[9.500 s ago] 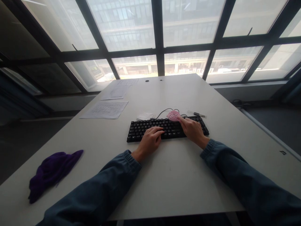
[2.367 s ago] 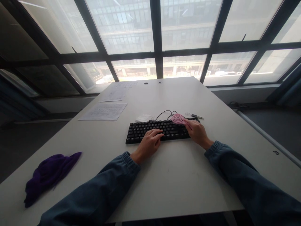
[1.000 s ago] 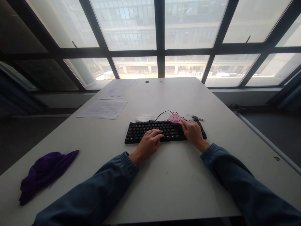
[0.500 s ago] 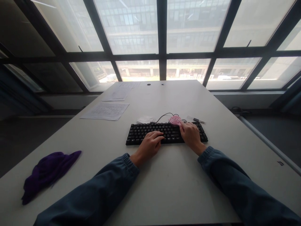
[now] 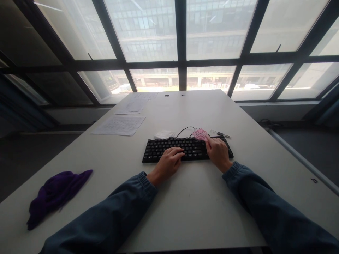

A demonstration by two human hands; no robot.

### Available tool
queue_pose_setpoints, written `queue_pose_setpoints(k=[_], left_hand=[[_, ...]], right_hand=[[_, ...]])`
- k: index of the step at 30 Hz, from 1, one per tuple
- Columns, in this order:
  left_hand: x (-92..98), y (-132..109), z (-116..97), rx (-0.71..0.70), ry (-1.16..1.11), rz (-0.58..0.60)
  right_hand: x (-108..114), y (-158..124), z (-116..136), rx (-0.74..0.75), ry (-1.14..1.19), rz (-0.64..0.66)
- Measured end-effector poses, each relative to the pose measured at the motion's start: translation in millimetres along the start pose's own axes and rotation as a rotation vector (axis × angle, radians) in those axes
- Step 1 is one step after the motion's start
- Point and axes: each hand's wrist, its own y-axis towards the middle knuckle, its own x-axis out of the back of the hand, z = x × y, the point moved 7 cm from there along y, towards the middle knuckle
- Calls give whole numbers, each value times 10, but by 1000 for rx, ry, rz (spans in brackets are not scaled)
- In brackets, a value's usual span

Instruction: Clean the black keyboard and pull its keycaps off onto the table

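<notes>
A black keyboard [image 5: 156, 151] lies on the white table in front of me. My left hand [image 5: 170, 161] rests over its middle keys, fingers stretched out and holding nothing. My right hand [image 5: 218, 152] is closed around the handle of a pink round brush [image 5: 200, 134] with a spiral pattern on its back. The bristles point down at the keyboard's upper right rows. My right hand covers part of the keys there and hides most of the handle.
Behind the keyboard lie a crumpled clear plastic piece [image 5: 163, 134], a black cable [image 5: 182, 131] and a thin dark-handled tool [image 5: 222, 134]. Paper sheets [image 5: 120, 126] lie at the far left. A purple cloth item [image 5: 57, 194] sits at the near left.
My right hand and the pink brush have moved slightly to the right along the keyboard's upper rows. My left hand stays where it was.
</notes>
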Motion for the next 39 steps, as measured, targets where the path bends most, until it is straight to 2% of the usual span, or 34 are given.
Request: queue_pose_setpoints(k=[20, 30, 39], left_hand=[[-7, 7, 8, 15, 6, 13], [-10, -8, 24, 9, 5, 3], [11, -2, 24, 6, -17, 11]], right_hand=[[-5, -17, 12, -32, -98, 15], [-66, 91, -22, -65, -76, 4], [5, -13, -99, -7, -23, 19]])
